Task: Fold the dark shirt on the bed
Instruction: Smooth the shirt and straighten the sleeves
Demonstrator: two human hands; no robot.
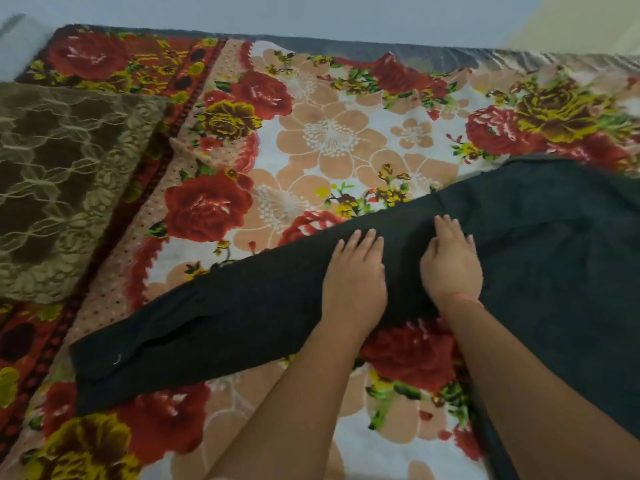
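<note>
The dark shirt [540, 237] lies on the floral blanket [329, 133], one sleeve [207, 327] stretched leftward. The left hand [353, 278] and right hand [450, 261] rest flat on it side by side, fingers extended, gripping nothing.

Dark charcoal cloth shirt [519, 237]: matt woven fabric, faintly flecked, soft creases. Red-and-peach floral plush blanket [329, 140] on bed: fuzzy pile, slight sheen on light patches. Brown-olive patterned cushion [69, 185]: velvety raised weave, dull lustre. Grey strip at blanket's far edge [485, 57]: satin-like, glossy, rippled.
</note>
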